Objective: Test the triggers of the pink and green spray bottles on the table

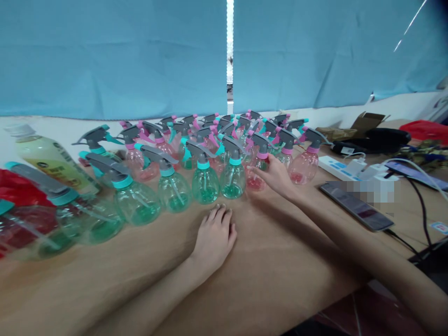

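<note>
- At the left edge of the frame I see a red bag (10, 186), or maybe a cloth, I cannot tell which. Beside it, at upper left, a juice bottle (49, 156) with white cap lies tilted.
- From the left side to the middle stand many teal spray bottles (205, 184) with gray triggers, and pink spray bottles (140, 163) are mixed between them. They make a close group, and every one I can see has its trigger head on.
- In the lower middle my left hand (214, 240) rests flat on the table (280, 280), with the fingers a little spread and holding nothing.
- Right of it, my right hand (276, 175) reaches to the front of the group. Its fingers are loosely open, and the fingertips touch a pink bottle (255, 179) with red liquid, but do not pinch it.
- At the right of the frame lie a phone (355, 205), a power strip (336, 168), a black bag (381, 140) and a cardboard box (367, 122).
- Along the top of the frame hangs a blue curtain (112, 56), with a narrow gap in the middle.
</note>
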`<state>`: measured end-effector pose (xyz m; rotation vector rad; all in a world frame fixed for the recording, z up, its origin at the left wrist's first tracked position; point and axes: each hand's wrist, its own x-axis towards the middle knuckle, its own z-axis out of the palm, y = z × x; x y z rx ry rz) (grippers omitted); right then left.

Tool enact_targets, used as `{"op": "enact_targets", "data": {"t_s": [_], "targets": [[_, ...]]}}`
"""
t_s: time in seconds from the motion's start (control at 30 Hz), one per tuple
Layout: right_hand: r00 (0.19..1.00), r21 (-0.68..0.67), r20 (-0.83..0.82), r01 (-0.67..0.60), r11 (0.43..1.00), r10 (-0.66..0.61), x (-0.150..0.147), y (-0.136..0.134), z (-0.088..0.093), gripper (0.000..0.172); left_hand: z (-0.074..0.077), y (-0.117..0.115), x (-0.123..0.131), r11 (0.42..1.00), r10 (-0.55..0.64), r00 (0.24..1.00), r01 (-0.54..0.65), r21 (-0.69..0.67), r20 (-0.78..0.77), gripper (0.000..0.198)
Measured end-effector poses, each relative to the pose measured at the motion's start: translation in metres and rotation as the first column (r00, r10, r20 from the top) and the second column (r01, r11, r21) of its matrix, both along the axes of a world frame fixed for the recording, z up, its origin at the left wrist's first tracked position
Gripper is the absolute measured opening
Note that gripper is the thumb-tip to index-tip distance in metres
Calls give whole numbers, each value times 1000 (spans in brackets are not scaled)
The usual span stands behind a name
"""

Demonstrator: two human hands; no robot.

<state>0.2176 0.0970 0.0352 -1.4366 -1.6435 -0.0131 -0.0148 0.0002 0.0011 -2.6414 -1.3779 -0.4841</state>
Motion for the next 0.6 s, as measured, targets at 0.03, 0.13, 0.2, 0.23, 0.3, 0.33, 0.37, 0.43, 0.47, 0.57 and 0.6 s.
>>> {"op": "enact_targets", "data": {"t_s": [0.03, 0.13, 0.2, 0.23, 0.3, 0.33, 0.37, 0.43, 0.47, 0.57, 0.6], "targets": [[1000, -3, 3, 6, 1000, -6, 0, -1, 1, 47, 0, 0, 0, 1000, 0, 1000, 0, 1, 2, 33], [1000, -3, 18, -7, 1000, 7, 0, -5, 3, 41, 0, 0, -1, 1000, 0, 1000, 0, 4, 8, 34], [999, 0, 29, -18, 1000, 18, 1, -9, 3, 38, 0, 1, -1, 1000, -1, 1000, 1, 8, 15, 34], [999, 2, 33, -20, 1000, 20, 2, -12, 3, 37, 0, 1, -1, 1000, -2, 1000, 2, 9, 18, 33], [999, 4, 36, -18, 1000, 18, 3, -19, 2, 38, 0, 2, -2, 1000, -6, 1000, 6, 7, 26, 33], [999, 3, 35, -16, 1000, 16, 3, -24, 1, 39, 0, 2, -2, 1000, -9, 1000, 9, 4, 29, 33], [999, 1, 35, -16, 1000, 16, 4, -29, 1, 39, 0, 2, -3, 1000, -13, 999, 13, 0, 33, 33], [999, -5, 34, -17, 1000, 17, 5, -39, 0, 40, 1, 3, -3, 1000, -21, 999, 21, -9, 40, 33], [999, -11, 34, -21, 1000, 21, 6, -45, 1, 41, 2, 4, -4, 1000, -23, 999, 24, -13, 45, 33], [998, -36, 32, -51, 998, 52, 7, -62, 2, 43, 3, 7, -4, 999, -30, 998, 31, -25, 63, 33], [997, -41, 29, -66, 997, 67, 8, -67, 2, 44, 4, 7, -4, 999, -32, 996, 35, -36, 82, 33]]}}
